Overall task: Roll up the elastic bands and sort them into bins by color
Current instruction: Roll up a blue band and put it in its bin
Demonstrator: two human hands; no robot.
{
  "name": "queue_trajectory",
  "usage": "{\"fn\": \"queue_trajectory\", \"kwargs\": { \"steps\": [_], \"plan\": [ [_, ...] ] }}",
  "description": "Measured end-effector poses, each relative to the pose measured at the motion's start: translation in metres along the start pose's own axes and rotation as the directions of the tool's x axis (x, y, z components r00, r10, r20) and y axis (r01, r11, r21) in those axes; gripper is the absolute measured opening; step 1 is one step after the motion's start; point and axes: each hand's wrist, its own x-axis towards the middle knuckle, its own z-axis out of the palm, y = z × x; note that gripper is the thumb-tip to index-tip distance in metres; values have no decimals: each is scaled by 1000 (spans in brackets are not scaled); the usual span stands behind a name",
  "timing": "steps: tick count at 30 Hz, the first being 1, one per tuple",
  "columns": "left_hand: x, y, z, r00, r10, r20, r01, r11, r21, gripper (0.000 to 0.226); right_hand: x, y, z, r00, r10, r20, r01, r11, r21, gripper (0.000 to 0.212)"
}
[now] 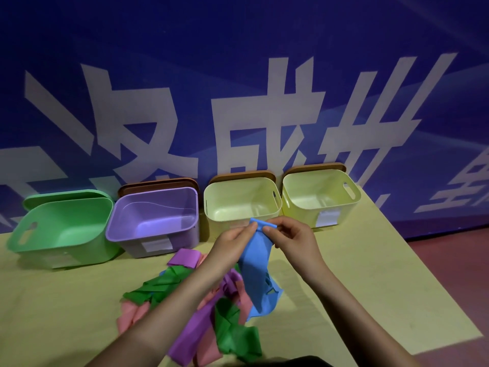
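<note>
We've got the blue band (255, 263) pinched at its top edge by both hands, left hand (232, 241) and right hand (288, 239), fingers curled on it just in front of the pale yellow bins (242, 201). The rest of it hangs down onto the yellow worktop (357, 260). The green, purple and pink bands (201, 308) sit in a messy pile below, near the green bin (63, 229) and purple bin (156, 218).
</note>
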Motion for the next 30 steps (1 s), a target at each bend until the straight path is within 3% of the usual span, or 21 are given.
{"fn": "queue_trajectory", "kwargs": {
  "steps": [4,7,13,17,19,21,23,27,30],
  "plan": [
    [-4,-3,-1,998,-68,-20,65,992,-111,20,-4,6,-1,988,-154,24,155,966,-204,14],
    [-10,-4,-1,993,-111,-31,103,977,-189,20,-7,7,-5,928,-363,87,369,859,-356,17],
    [-28,1,-4,996,-87,34,93,947,-306,39,-11,3,-11,852,-489,185,519,749,-412,16],
    [-31,-2,3,995,-102,-2,98,957,-275,40,-19,-1,-19,893,-395,214,446,838,-314,18],
    [-30,-4,7,995,-96,-19,88,963,-256,27,-25,-4,-23,937,-281,209,325,919,-221,25],
    [-29,-4,14,998,-68,-18,63,977,-203,35,-31,-5,-25,973,-168,158,189,973,-133,23],
    [-27,-7,20,1000,-16,-18,14,994,-110,51,-35,-2,-25,992,-75,104,86,991,-100,17],
    [-28,-9,27,986,169,11,-169,984,50,24,-38,4,-27,999,-29,36,33,995,-98,12],
    [-28,-7,26,976,212,41,-214,975,59,23,-36,6,-27,1000,-20,5,21,996,-90,14]
  ]
}}
